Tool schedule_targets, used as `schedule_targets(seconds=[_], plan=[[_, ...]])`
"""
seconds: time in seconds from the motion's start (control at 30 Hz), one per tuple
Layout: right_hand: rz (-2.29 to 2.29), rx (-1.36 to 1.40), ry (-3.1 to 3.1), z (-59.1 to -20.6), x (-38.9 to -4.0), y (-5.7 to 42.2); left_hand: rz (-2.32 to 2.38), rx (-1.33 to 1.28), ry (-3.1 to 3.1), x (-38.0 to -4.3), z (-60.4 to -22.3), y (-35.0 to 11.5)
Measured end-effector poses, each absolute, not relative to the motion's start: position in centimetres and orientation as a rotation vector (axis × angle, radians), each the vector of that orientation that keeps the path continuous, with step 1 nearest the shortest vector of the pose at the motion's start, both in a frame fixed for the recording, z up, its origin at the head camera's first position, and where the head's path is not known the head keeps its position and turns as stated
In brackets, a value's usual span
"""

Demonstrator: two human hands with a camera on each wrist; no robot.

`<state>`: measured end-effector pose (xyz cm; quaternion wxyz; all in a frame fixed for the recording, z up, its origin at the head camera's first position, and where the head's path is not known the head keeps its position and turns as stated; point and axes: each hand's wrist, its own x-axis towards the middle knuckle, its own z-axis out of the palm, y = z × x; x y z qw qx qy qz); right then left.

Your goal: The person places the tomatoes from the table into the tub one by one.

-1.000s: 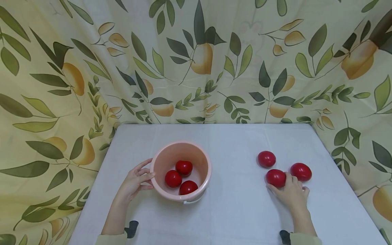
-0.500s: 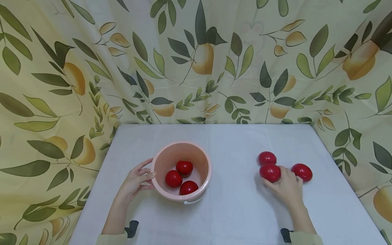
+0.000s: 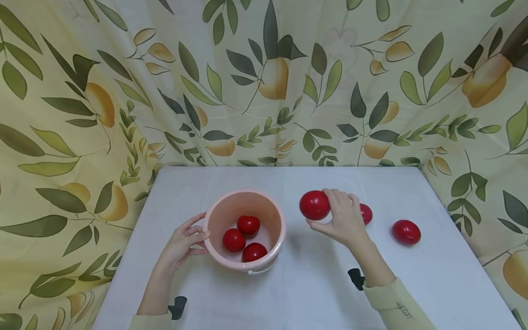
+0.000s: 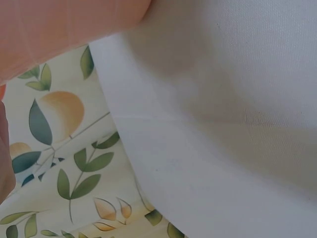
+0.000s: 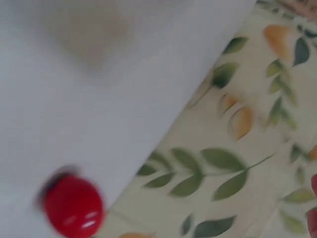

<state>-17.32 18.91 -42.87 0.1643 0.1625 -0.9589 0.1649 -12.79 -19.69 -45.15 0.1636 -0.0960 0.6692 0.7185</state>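
Red ball [image 3: 315, 205]: held clear of the tabletop [image 3: 231, 305], to the right of the bucket [image 3: 217, 220]. Glossy and slightly oval. Near the bucket's right rim, apart from it, and level with the bucket's far half in the head view.

Right grip [image 3: 340, 214]: pinching the red ball between thumb on the near side and fingers on the far side. Located right of the bucket. Extending from a pale right sleeve [image 3: 402, 305] with small dark lettering.

Left grip [image 3: 184, 243]: spread, with fingers extended and touching the bucket at the left rim. Extending from a pale left sleeve [image 3: 150, 322].

Bucket: pink and round, with opening facing the head camera and a white handle [image 3: 259, 272] at the near side. Containing, close together, a far red ball [image 3: 248, 225], a left red ball [image 3: 233, 240] and a near red ball [image 3: 254, 252]. Mutual contact: cannot tell.

Also right of the bucket, on the tabletop: a half-covered red ball [image 3: 366, 214], partly hidden behind the right grip, and an outermost red ball [image 3: 406, 232], fully visible in the head view and farthest from the bucket. Right wrist view: blurred.

Behind the bucket and to both sides, past the tabletop edges: cream cloth [image 3: 243, 114] printed with leaves and orange fruit.
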Motion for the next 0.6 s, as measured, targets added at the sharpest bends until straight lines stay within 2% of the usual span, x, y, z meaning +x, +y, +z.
schedule_targets(seconds=[0.2, 0.6], plan=[[0.459, 0.754, -2.688, -41.3, -18.0, 13.5, 2.044, -0.274, 1.914, -12.8, -45.2, -19.7], [0.122, 1.352, -2.708, -42.8, -17.9, 5.4, 2.041, -0.271, 1.916, -12.7, -45.0, -19.7]])
